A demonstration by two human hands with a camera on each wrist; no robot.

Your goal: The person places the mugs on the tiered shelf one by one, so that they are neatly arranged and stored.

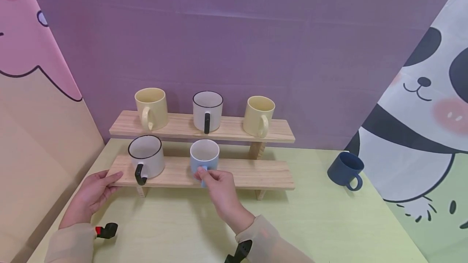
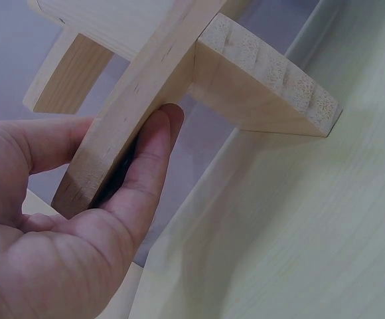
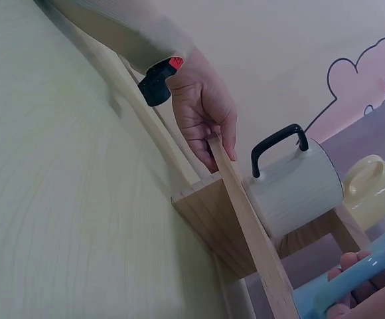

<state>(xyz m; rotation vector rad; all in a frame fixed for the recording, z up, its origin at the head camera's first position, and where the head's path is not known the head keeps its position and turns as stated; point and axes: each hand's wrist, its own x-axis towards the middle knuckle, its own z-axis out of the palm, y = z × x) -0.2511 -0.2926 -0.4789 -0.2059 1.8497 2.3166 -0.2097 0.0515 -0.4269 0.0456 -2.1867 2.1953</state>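
My left hand grips the left end of the lower board of a two-tier wooden shelf, thumb on one face and fingers on the other, as the left wrist view shows close up. With my right hand I pinch the handle of a light blue mug, upright at the middle of that lower board. In the right wrist view its blue handle lies between thumb and fingers. Left of it on the same board stands a white mug with black rim and black handle.
On the upper board stand a yellow mug, a white mug with black handle and another yellow mug. A dark blue mug sits on the table at the right. A purple cloth hangs behind the shelf.
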